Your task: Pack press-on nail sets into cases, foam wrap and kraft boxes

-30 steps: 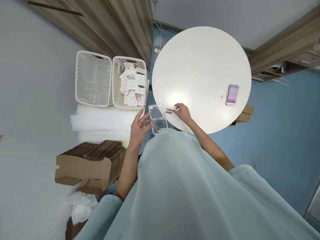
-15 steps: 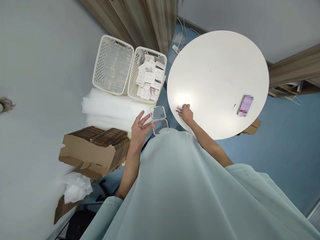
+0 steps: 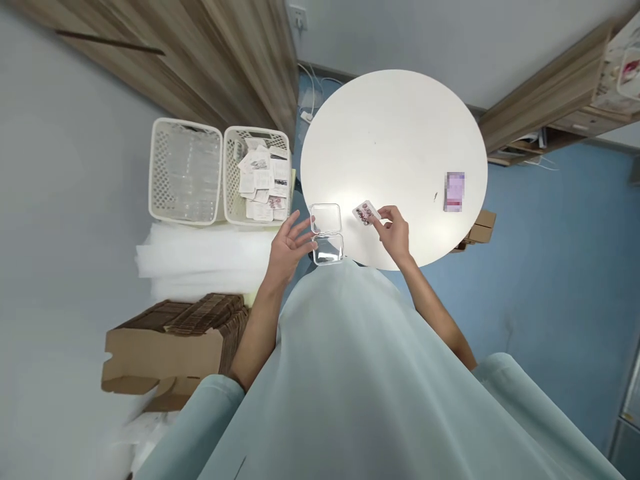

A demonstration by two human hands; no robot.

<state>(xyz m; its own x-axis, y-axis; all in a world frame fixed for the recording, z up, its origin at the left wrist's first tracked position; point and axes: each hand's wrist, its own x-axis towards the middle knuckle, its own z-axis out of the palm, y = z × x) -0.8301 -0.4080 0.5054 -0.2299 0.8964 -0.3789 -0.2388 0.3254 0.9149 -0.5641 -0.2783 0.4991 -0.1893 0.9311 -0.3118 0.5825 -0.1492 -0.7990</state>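
My left hand (image 3: 291,249) grips the left edge of a clear plastic case (image 3: 327,249), which lies opened flat like a book, its two halves joined by a hinge. The case overlaps the near left rim of the round white table (image 3: 395,127). Between the thumb and fingers of my right hand (image 3: 393,231) is a small white card (image 3: 367,213) with dark reddish items or printing on it, too small to make out. The card is a little above or on the tabletop, to the right of the case; I cannot tell which.
On the left stand a white basket (image 3: 155,190) of clear plastic cases and another basket (image 3: 231,183) of white cards. Nearer me lie white foam sheets (image 3: 200,257) and stacked cardboard boxes (image 3: 165,353). A blurred purple item (image 3: 454,192) lies on the table's right side.
My right hand has picked the card up from the table's edge and turned it. My left hand has brought the opened case over to the table rim. The view has turned and shifted.
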